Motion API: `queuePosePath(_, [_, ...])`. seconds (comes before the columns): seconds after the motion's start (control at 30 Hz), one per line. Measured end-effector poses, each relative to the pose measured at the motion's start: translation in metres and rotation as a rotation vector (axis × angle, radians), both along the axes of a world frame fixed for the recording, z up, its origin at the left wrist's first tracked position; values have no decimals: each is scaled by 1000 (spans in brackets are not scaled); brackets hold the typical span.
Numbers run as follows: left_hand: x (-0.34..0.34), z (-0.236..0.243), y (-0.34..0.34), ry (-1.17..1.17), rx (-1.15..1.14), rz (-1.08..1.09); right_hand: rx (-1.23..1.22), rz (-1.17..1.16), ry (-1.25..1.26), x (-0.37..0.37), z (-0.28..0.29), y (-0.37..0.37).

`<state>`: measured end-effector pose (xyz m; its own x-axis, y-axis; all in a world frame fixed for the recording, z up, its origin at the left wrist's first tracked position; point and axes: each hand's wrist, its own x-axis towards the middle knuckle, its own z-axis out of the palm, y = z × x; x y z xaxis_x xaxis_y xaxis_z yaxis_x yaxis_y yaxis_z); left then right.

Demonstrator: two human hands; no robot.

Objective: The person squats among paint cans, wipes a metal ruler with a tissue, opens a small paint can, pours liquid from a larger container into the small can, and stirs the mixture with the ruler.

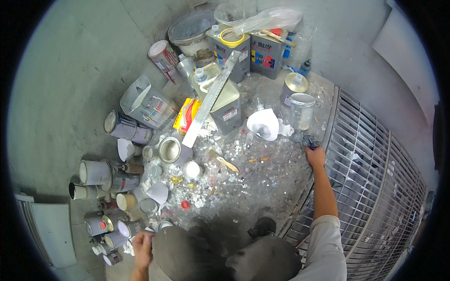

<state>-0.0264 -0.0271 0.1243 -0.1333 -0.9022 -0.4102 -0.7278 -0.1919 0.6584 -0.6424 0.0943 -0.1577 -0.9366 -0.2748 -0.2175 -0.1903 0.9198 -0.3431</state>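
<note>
My right hand (315, 155) reaches down to the floor beside the metal grating. Its fingers close on a small dark blue object (310, 144), which looks like a tool handle; the far end blends into the stained floor. Just beyond stands a clear cup with a grey rim (302, 114), and left of it lies a white paper funnel or cup (263, 124). By my left knee, my left hand (142, 244) is curled with the fingers together. What it holds, if anything, is hidden. White crumpled paper (128, 247) shows close behind it.
A metal grating (368, 159) runs along the right. Several paint tins (93, 173) and cups crowd the left. Square metal cans (228, 114) stand at the back, a long flat stick (211, 98) leaning across one. A paintbrush (224, 160) lies mid-floor amid white paint flakes.
</note>
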Motion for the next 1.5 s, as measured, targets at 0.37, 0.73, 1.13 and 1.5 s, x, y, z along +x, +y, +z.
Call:
queuePosePath(0.37, [-438,63,-284,-77,-905,-907,-29,13,71,1,-18,4])
queuePosePath(0.73, [-639,-2,-364,-622,-966,-726,-130,3,-20,6,-9,8])
queuePosePath(1.13, [-615,228,-225,233,-1198,-840,-904,-22,-49,21,62,23])
queuePosePath(1.5, [-327,154,-40,426,-901,-1573,-1082,915,103,142,334,13])
